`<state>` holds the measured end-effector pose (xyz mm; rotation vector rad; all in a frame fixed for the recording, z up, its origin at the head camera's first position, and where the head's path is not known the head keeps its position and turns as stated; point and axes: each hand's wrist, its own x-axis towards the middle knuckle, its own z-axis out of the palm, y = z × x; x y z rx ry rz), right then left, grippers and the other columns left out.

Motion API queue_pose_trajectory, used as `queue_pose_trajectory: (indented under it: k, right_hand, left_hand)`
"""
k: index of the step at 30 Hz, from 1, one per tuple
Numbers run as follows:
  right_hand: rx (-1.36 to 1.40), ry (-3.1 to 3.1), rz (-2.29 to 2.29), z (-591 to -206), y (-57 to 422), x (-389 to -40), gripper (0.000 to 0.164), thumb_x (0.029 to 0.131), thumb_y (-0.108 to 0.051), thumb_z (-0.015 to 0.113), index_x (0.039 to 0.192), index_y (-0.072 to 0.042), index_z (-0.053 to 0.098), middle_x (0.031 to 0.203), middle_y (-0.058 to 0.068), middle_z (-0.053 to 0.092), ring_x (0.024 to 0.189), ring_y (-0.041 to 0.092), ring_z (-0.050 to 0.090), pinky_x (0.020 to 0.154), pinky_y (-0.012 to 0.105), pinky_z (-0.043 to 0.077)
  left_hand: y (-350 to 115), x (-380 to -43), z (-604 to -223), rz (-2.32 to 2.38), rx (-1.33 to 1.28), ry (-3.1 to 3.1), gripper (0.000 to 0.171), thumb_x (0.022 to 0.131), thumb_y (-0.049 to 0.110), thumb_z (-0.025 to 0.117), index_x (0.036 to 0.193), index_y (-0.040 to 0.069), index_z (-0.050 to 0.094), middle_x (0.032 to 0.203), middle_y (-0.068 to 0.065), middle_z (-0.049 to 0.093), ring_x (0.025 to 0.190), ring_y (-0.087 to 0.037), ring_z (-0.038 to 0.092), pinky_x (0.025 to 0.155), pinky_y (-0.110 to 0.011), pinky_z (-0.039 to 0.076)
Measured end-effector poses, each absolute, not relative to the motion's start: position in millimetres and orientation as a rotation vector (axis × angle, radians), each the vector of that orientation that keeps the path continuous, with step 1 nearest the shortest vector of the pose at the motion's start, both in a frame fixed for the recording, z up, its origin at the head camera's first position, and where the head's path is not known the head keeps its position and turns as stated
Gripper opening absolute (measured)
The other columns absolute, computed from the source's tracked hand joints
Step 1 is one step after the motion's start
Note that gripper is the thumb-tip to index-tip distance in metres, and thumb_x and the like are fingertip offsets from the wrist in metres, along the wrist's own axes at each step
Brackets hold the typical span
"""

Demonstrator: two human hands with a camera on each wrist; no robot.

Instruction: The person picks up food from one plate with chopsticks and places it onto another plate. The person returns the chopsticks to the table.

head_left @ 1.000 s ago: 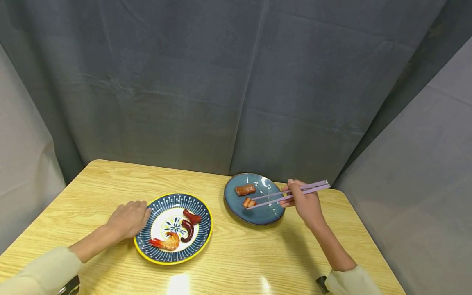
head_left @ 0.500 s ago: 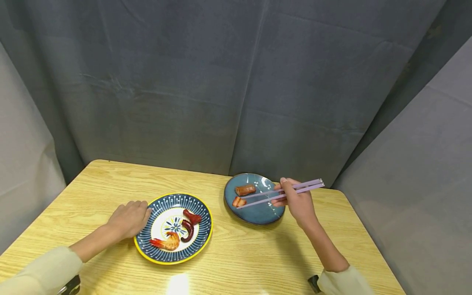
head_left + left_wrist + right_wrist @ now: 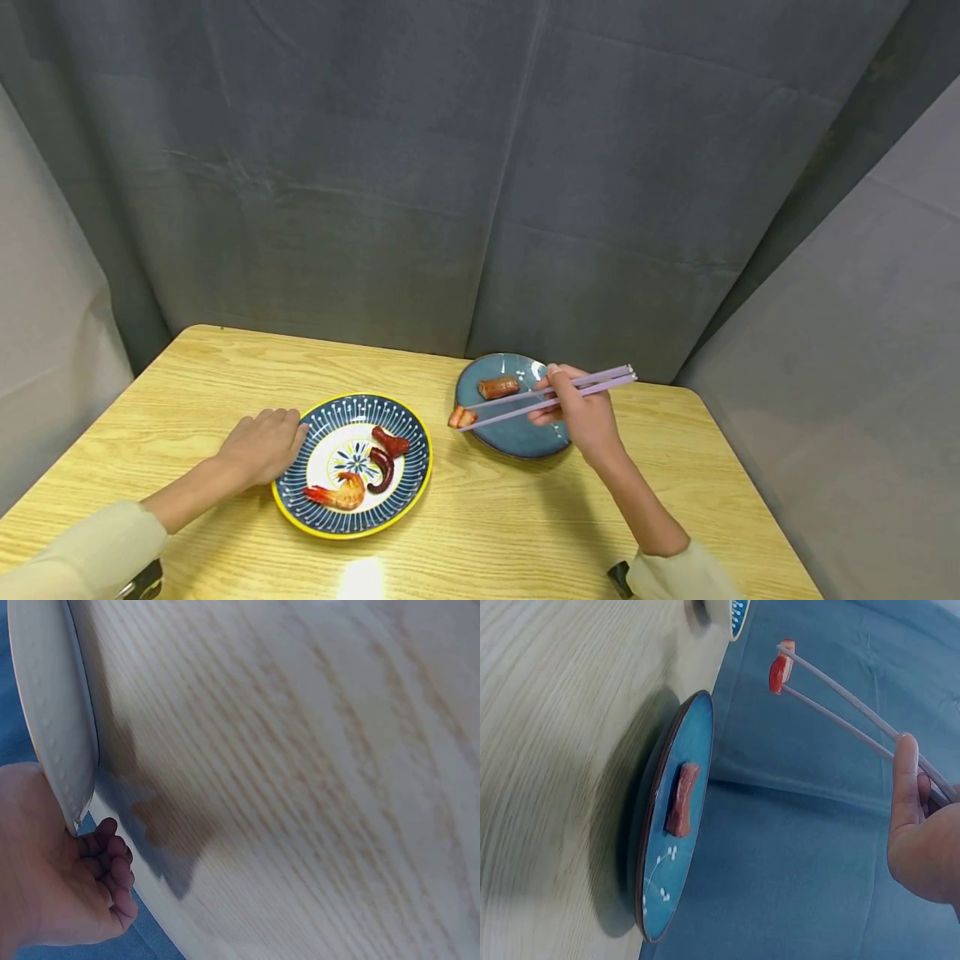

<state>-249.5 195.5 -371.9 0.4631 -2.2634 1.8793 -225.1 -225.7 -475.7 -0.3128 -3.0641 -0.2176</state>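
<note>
In the head view my right hand [image 3: 588, 417] holds a pair of lilac chopsticks [image 3: 600, 382]. Their tips pinch a small red-and-white striped piece of food [image 3: 462, 417], raised above the table near the left rim of a blue plate [image 3: 517, 435]. A brown, roll-shaped piece of food [image 3: 498, 387] lies on that plate. My left hand [image 3: 262, 446] grips the left rim of a blue-patterned plate with a yellow edge [image 3: 427, 467]; in the left wrist view its fingers [image 3: 120, 877] curl by the rim. This plate bears a shrimp [image 3: 339, 492], a dark curled tentacle [image 3: 382, 468] and a red piece [image 3: 391, 441].
Both plates stand on a light wooden table [image 3: 480, 533], the blue one farther back and to the right. A dark grey curtain [image 3: 375, 183] hangs behind the table. Pale cloth panels [image 3: 862, 333] flank it on both sides.
My right hand has moved left with the chopsticks, carrying the striped piece from over the blue plate's middle to its left rim. The left hand and both plates have stayed put.
</note>
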Motion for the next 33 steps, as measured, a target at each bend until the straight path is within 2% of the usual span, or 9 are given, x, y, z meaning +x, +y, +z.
queue_pose_trajectory:
  k: [12,22,29,33]
  right_hand:
    - [0.584,-2.21,1.932,-367.3,172.6,-250.1,0.039,0.106,-0.015,0.048,0.089,0.016,0.064,0.074,0.028,0.066,0.056,0.021,0.07,0.055,0.039,0.058]
    - [0.622,-2.204,1.958,-368.3,160.4,-250.5,0.039,0.106,-0.015,0.047,0.087,0.014,0.065,0.077,0.023,0.069,0.057,0.022,0.07,0.055,0.04,0.058]
    - [0.637,-2.217,1.968,-367.4,154.4,-250.6,0.04,0.106,-0.019,0.047,0.089,0.013,0.065,0.084,0.027,0.07,0.059,0.024,0.071,0.055,0.041,0.058]
    - [0.638,-2.212,1.973,-367.4,149.8,-250.4,0.04,0.106,-0.018,0.048,0.087,0.013,0.065,0.083,0.026,0.07,0.059,0.024,0.071,0.056,0.04,0.058]
  left_hand:
    - [-225.9,-225.3,-476.9,-0.209,-0.318,-3.047,0.031,0.103,0.022,0.048,0.107,-0.007,0.059,0.099,-0.021,0.063,0.096,-0.041,0.061,0.079,-0.058,0.048]
    - [-225.4,-225.3,-477.2,-0.207,-0.315,-3.045,0.032,0.103,0.022,0.048,0.107,-0.007,0.059,0.098,-0.021,0.063,0.096,-0.041,0.061,0.078,-0.058,0.048]
    - [-224.8,-225.4,-475.7,-0.209,-0.318,-3.05,0.032,0.103,0.022,0.048,0.108,-0.008,0.059,0.1,-0.022,0.063,0.097,-0.042,0.06,0.08,-0.059,0.048]
    - [-224.8,-224.6,-474.6,-0.207,-0.317,-3.057,0.035,0.103,0.022,0.048,0.112,-0.01,0.058,0.104,-0.024,0.063,0.101,-0.043,0.06,0.082,-0.059,0.047]
